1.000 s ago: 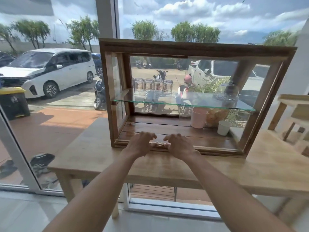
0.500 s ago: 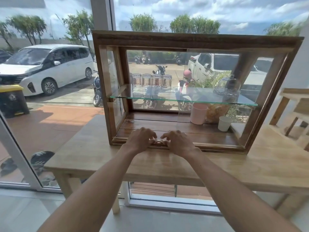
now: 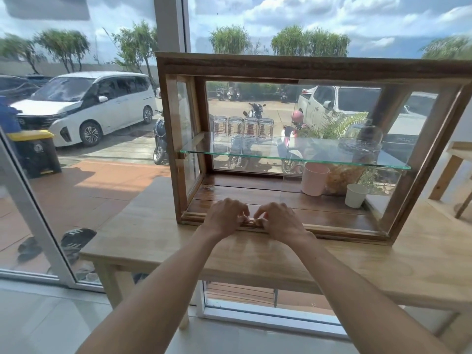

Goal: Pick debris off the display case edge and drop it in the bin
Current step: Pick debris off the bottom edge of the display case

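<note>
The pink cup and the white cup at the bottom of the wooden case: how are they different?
The pink cup is taller and wider than the white cup. The pink cup stands farther back, partly under the glass shelf, while the white cup sits nearer the front and farther right. The pink cup's sides look nearly straight; the white cup tapers toward its base. Both stand upright, open end up, on the case's wooden floor.

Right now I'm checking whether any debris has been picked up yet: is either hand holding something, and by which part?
Cannot be told. Both the left hand and right hand have fingertips pinched at the display case front edge; any debris is hidden.
</note>
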`<state>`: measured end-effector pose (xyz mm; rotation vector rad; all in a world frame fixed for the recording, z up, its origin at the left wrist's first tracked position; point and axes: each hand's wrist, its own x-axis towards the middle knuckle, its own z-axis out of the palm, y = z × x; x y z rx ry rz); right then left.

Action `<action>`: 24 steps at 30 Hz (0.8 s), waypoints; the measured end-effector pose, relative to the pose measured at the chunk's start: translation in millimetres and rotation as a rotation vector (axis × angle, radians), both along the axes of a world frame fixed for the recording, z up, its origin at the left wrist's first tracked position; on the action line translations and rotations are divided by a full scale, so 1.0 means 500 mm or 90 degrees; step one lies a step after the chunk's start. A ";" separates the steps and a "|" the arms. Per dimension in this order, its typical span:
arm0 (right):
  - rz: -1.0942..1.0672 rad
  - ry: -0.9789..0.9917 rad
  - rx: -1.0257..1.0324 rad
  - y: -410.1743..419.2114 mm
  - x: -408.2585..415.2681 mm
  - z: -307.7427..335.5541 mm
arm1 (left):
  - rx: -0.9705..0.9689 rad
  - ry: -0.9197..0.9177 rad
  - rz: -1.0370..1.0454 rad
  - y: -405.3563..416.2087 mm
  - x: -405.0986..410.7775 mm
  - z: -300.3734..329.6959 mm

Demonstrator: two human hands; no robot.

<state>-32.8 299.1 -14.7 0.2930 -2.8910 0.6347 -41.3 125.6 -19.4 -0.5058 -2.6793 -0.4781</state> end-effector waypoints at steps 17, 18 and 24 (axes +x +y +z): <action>-0.036 0.026 -0.233 -0.026 0.014 -0.015 | 0.168 -0.044 0.023 -0.053 0.039 -0.002; -0.033 0.013 -0.266 -0.031 0.017 -0.015 | 0.186 -0.062 0.023 -0.061 0.044 -0.002; -0.016 -0.055 -0.392 -0.063 0.049 -0.010 | 0.329 -0.144 0.023 -0.104 0.098 0.009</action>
